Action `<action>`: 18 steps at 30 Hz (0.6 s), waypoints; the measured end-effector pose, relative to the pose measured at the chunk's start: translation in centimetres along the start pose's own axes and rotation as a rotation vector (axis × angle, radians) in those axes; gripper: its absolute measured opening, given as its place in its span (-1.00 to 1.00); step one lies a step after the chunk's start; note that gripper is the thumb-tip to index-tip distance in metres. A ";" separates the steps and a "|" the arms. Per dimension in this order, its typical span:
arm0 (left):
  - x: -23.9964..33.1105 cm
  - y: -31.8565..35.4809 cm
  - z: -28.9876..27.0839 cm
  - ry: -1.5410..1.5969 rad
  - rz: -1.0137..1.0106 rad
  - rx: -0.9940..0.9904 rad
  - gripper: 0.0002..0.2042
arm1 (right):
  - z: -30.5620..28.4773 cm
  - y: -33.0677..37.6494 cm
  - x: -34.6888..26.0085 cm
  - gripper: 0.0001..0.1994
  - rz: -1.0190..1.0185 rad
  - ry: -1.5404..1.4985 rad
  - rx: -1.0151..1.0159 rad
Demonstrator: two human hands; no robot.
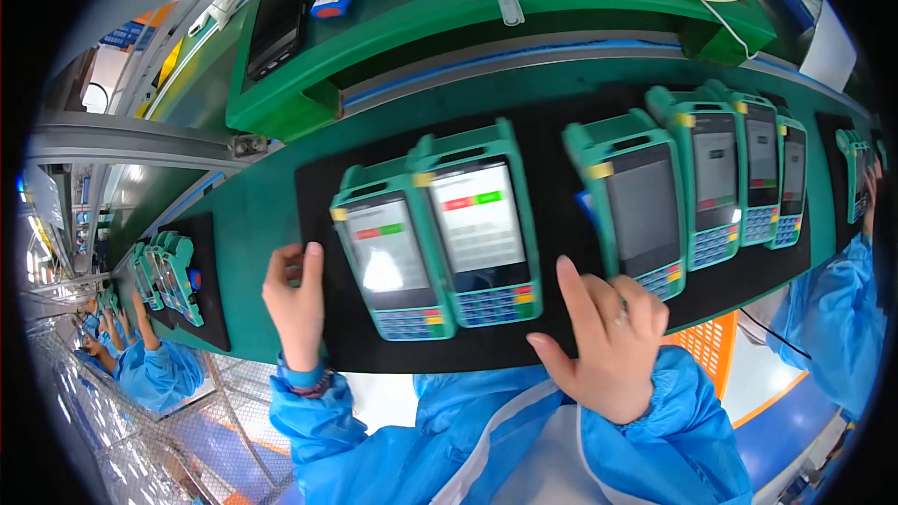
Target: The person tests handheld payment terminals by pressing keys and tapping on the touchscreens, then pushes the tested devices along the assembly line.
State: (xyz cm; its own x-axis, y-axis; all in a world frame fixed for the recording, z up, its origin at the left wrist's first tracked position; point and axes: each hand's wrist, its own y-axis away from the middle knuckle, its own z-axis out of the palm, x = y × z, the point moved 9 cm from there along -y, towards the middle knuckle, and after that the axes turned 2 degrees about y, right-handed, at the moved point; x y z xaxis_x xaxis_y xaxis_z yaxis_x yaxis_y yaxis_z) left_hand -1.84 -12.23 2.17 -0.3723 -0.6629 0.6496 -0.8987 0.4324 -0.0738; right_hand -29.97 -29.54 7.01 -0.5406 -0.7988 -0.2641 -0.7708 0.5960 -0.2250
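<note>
Right now, 2 lit green-cased terminals [482, 229] sit near dial centre on the black mat [550, 196], between the hands. Left hand [296, 295] at 8 o'clock: loosely curled, released; right hand [603, 341] at 4: released, index extended. 4 more green terminals [714, 187] at 3 o'clock, same mat.

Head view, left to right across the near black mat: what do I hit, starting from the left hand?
Left hand → first lit-screen terminal → second lit-screen terminal → dark-screen terminal → bunch of three terminals. Right hand left out: it overlaps the dark-screen terminal's span.
</note>
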 end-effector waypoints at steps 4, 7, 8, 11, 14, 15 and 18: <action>2.8 2.9 1.3 -0.063 0.089 -0.048 -0.72 | 2.7 -0.5 0.4 -0.31 0.081 0.015 -0.093; 6.6 6.1 1.4 -0.112 0.242 -0.040 -0.53 | 2.1 -1.4 1.3 -0.32 0.121 -0.177 -0.017; 7.7 7.2 2.2 -0.101 0.252 -0.113 -0.44 | 1.5 -1.5 1.4 -0.35 0.147 -0.184 0.010; 9.5 9.1 4.0 -0.073 0.335 -0.224 -0.26 | 2.5 -1.4 2.2 -0.38 0.234 -0.375 -0.191; 8.2 8.5 4.6 0.232 0.200 -0.368 -0.23 | 2.6 -1.6 2.9 -0.37 0.255 -0.701 -0.178; 8.4 8.5 4.6 0.270 0.206 -0.393 -0.23 | 3.2 -1.5 3.2 -0.33 0.310 -0.810 -0.268; 8.7 8.7 4.8 0.320 0.130 -0.397 -0.23 | 3.7 -1.3 4.1 -0.29 0.387 -1.014 -0.288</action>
State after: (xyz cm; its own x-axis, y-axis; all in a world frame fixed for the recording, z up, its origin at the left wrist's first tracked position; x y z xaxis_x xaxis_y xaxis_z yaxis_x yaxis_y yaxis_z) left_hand -14.03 -17.18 3.59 -0.3295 -0.3954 0.8574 -0.6699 0.7378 0.0828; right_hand -29.92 -33.27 2.71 -0.3376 -0.0495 -0.9400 -0.7304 0.6437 0.2284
